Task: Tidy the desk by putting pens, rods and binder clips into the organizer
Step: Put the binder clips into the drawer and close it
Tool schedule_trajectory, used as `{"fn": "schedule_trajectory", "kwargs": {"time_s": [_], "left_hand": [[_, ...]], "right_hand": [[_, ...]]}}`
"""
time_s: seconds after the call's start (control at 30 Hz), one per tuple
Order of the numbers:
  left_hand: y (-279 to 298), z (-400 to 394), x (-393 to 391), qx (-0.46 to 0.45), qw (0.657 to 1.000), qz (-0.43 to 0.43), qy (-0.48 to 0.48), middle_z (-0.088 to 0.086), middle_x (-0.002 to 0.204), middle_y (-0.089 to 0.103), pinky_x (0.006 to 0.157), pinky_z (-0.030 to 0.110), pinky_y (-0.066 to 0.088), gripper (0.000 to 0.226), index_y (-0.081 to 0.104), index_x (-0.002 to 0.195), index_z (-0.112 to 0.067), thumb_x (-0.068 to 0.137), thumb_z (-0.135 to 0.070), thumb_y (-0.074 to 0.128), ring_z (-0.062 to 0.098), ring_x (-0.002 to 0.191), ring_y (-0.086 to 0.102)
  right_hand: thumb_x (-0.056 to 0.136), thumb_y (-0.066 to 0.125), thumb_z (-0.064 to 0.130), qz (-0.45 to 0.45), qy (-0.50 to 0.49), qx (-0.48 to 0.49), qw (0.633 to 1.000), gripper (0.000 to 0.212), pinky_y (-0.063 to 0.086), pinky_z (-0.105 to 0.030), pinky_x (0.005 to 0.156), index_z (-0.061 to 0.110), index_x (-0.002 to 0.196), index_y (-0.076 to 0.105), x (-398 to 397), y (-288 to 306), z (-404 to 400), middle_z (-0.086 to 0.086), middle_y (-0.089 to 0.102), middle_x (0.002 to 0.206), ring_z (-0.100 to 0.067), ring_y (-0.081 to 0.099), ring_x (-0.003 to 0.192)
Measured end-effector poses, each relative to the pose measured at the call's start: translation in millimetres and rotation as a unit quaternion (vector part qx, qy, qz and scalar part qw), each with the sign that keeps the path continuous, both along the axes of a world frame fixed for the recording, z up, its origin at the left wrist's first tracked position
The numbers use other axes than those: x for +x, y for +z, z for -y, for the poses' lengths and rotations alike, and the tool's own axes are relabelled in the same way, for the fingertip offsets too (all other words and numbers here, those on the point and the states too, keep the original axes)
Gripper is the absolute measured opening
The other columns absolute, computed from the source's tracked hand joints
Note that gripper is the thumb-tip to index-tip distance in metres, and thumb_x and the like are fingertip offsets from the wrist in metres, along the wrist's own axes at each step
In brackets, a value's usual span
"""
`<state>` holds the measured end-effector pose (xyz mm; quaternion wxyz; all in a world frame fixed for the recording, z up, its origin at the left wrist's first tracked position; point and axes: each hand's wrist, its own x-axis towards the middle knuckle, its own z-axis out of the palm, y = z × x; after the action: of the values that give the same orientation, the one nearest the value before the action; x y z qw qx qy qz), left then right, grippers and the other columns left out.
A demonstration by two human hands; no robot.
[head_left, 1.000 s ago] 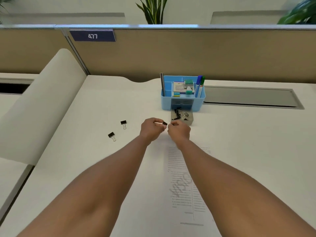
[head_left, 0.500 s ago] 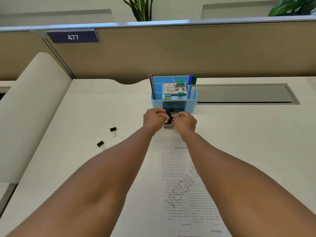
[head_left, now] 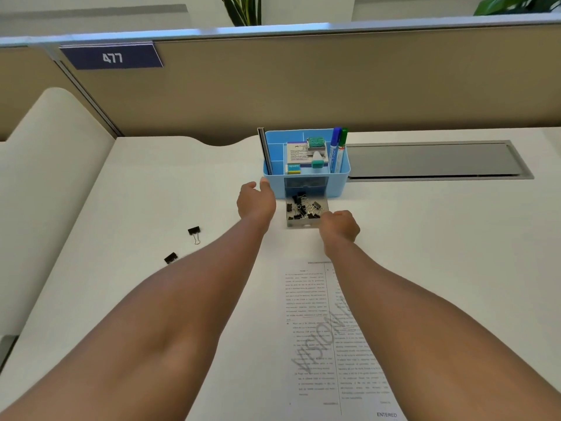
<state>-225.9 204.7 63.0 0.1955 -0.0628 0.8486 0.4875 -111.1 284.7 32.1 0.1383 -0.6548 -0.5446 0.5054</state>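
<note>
Blue organizer (head_left: 340,180); left hand (head_left: 256,202) spread and empty beside it; right hand (head_left: 339,227) gripping drawer (head_left: 303,223) corner

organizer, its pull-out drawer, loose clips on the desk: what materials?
Organizer: light blue plastic by the look, matte, moulded walls. Drawer: seems clear plastic; the clips inside show through it. Binder clips: black bodies, probably painted metal, with shiny wire handles.
</note>
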Motion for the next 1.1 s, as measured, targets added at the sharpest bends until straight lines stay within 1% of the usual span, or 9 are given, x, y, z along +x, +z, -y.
{"fn": "schedule_trajectory", "kwargs": {"time_s": [0.13, 0.27, 0.33, 0.43, 0.5, 0.57, 0.73, 0.9, 1.1], "left_hand": [[2, -11, -5, 0.013, 0.999, 0.027, 0.025, 0.005, 0.145, 0.05, 0.098, 0.037, 0.047, 0.053, 0.043, 0.144, -0.018, 0.102, -0.048, 0.038, 0.026, 0.127, 0.051], [2, -17, -11, 0.015, 0.999, 0.025, 0.015, 0.005, 0.133, 0.059, 0.096, 0.041, 0.053, 0.051, 0.053, 0.136, -0.019, 0.1, -0.051, 0.039, 0.025, 0.117, 0.057], [-1, -19, -13, 0.018, 0.999, 0.023, 0.013, 0.004, 0.128, 0.062, 0.094, 0.042, 0.054, 0.049, 0.056, 0.132, -0.02, 0.099, -0.051, 0.041, 0.024, 0.112, 0.059], [-3, -21, -14, 0.024, 1.0, 0.014, 0.011, 0.002, 0.126, 0.064, 0.092, 0.039, 0.055, 0.043, 0.059, 0.131, -0.02, 0.1, -0.046, 0.045, 0.022, 0.109, 0.059], [-5, -21, -15, 0.027, 1.0, 0.003, 0.012, 0.002, 0.124, 0.065, 0.091, 0.038, 0.055, 0.039, 0.061, 0.128, -0.019, 0.101, -0.041, 0.046, 0.021, 0.105, 0.06], [-7, -22, -15, 0.032, 0.999, -0.008, 0.018, 0.001, 0.12, 0.066, 0.091, 0.038, 0.055, 0.035, 0.063, 0.124, -0.019, 0.101, -0.038, 0.047, 0.02, 0.102, 0.06], [-8, -24, -14, 0.038, 0.999, -0.019, 0.025, -0.003, 0.105, 0.065, 0.081, 0.032, 0.054, 0.02, 0.064, 0.102, -0.023, 0.101, -0.033, 0.046, 0.016, 0.093, 0.059], [-12, -25, -14, 0.036, 0.999, -0.023, 0.029, -0.002, 0.108, 0.066, 0.08, 0.029, 0.053, 0.029, 0.067, 0.115, -0.019, 0.101, -0.034, 0.046, 0.017, 0.096, 0.06], [-17, -24, -16, 0.032, 0.999, -0.034, 0.022, 0.0, 0.113, 0.066, 0.082, 0.028, 0.052, 0.03, 0.064, 0.119, -0.019, 0.102, -0.036, 0.046, 0.015, 0.096, 0.058]], "right_hand": [[0.095, 0.047, 0.027, 0.016, 0.014, -0.006, 1.0, 0.031, 0.056, -0.036, 0.078, 0.009, 0.116, 0.061, -2, -2, -2, -0.009, 0.062, 0.112, -0.026, 0.063, 0.093], [0.091, 0.047, 0.028, 0.01, 0.024, -0.025, 0.999, 0.03, 0.044, -0.027, 0.055, 0.007, 0.103, 0.065, -6, -2, -5, -0.01, 0.069, 0.1, -0.025, 0.067, 0.085], [0.088, 0.047, 0.029, -0.003, 0.015, -0.043, 0.999, 0.03, 0.04, -0.026, 0.051, 0.009, 0.1, 0.066, -11, -3, -9, -0.01, 0.07, 0.097, -0.025, 0.068, 0.083], [0.087, 0.049, 0.027, -0.021, -0.004, -0.067, 0.998, 0.025, 0.05, -0.029, 0.057, 0.01, 0.094, 0.066, -19, -3, -14, -0.009, 0.07, 0.094, -0.024, 0.069, 0.082], [0.086, 0.05, 0.024, -0.038, -0.017, -0.077, 0.996, 0.02, 0.059, -0.034, 0.07, 0.01, 0.088, 0.064, -24, -6, -17, -0.009, 0.069, 0.091, -0.024, 0.069, 0.082], [0.086, 0.051, 0.022, -0.05, -0.024, -0.081, 0.995, 0.017, 0.06, -0.038, 0.077, 0.01, 0.085, 0.063, -28, -8, -19, -0.008, 0.069, 0.09, -0.023, 0.069, 0.082], [0.088, 0.05, 0.021, -0.085, -0.032, -0.085, 0.992, 0.021, 0.06, -0.039, 0.079, 0.008, 0.1, 0.061, -38, -10, -25, -0.005, 0.071, 0.088, -0.021, 0.07, 0.081], [0.092, 0.054, 0.016, -0.17, -0.084, -0.152, 0.97, 0.012, 0.06, -0.033, 0.082, 0.016, 0.104, 0.05, -44, 1, -26, -0.003, 0.069, 0.097, -0.015, 0.071, 0.085], [0.092, 0.051, 0.008, -0.228, -0.102, -0.193, 0.949, 0.009, 0.059, -0.035, 0.084, 0.015, 0.097, 0.053, -46, 6, -23, -0.005, 0.069, 0.102, -0.017, 0.071, 0.091]]}}
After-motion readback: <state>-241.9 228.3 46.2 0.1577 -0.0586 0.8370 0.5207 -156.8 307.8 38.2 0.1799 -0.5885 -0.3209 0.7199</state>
